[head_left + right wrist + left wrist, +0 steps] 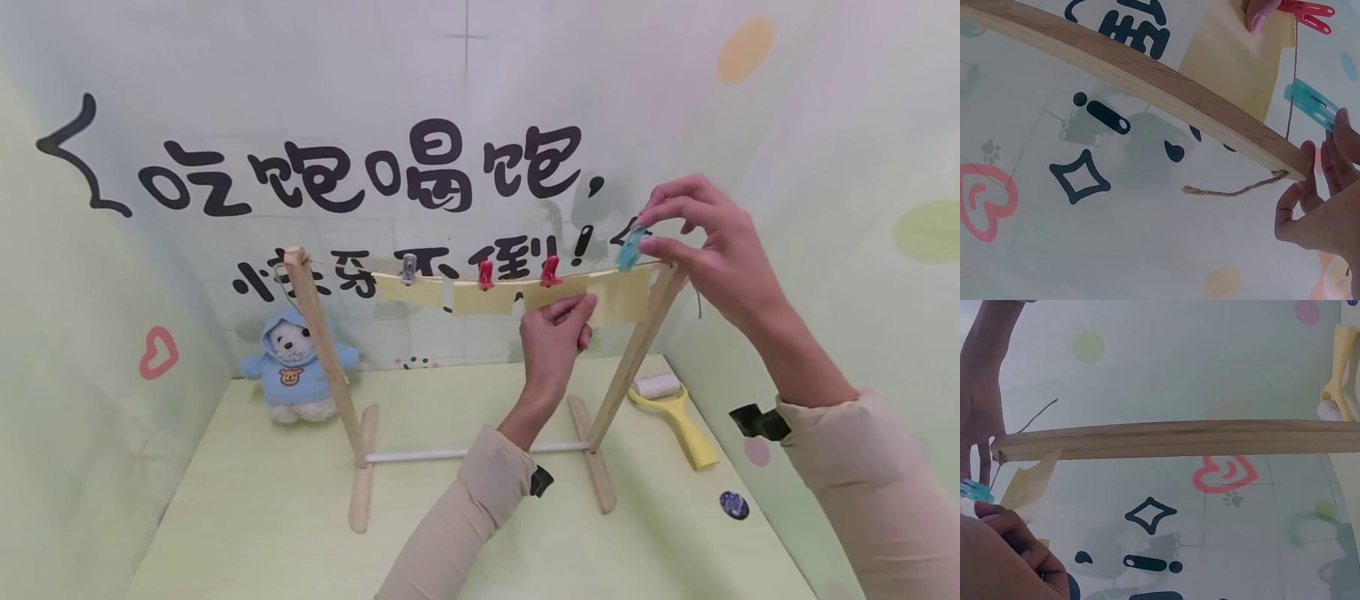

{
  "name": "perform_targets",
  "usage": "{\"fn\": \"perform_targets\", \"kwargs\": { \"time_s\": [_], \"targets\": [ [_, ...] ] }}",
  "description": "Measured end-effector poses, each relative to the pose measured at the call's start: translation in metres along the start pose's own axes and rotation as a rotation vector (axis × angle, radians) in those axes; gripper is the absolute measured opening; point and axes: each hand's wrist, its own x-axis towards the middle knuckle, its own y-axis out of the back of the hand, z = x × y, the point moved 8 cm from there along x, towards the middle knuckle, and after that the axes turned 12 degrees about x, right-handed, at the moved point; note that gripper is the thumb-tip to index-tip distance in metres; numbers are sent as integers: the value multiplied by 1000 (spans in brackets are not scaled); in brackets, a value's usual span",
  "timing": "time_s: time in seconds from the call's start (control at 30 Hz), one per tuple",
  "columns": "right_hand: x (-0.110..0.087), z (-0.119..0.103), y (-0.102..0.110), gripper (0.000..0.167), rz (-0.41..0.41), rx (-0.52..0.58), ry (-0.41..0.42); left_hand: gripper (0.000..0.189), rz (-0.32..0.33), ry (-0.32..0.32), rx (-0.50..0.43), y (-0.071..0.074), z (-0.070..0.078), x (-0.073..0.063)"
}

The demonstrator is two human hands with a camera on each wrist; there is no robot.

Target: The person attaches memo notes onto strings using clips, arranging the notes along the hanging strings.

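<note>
My right hand [720,250] pinches a turquoise clothespin [632,248] between thumb and fingers. The clip's front end sits at the string, close to the top of the right wooden post [637,358]. Beneath it hangs a yellowish paper piece [619,297], and my left hand [551,346] pinches this piece near its left edge. In the right wrist view the turquoise clothespin [1315,105] meets the string beside the paper [1235,59]. Further left, other paper pieces [483,298] hang from the string under a grey clip [408,268] and two red clips [486,274].
The wooden stand has a left post [322,350], two feet and a white crossbar [420,455] on the table [247,517]. A plush toy in blue [292,367] sits behind the left post. At right lie a yellow-handled lint roller [678,421] and a dark oval object [734,504].
</note>
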Motion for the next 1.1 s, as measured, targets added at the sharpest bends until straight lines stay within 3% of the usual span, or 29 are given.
{"fn": "perform_targets", "kwargs": {
  "time_s": [0.23,0.47,0.7,0.9,1.0,1.1],
  "targets": [
    [-2,1,-2,17,-31,-44,10,19,-8,-8,-22,-4,2,0],
    [-4,7,-4,19,-71,-81,-12,19,3,-10,-39,-4,3,2],
    [-9,11,-4,27,-119,-118,-59,21,-25,13,-20,-6,3,2],
    [-17,9,-3,51,-152,-106,-26,23,-57,32,-13,-8,2,1],
    [-25,3,1,68,-125,-130,25,23,-77,35,-6,-6,1,0],
    [-39,-7,7,73,-60,-155,67,23,-105,29,25,-2,-3,-4]
  ]
}}
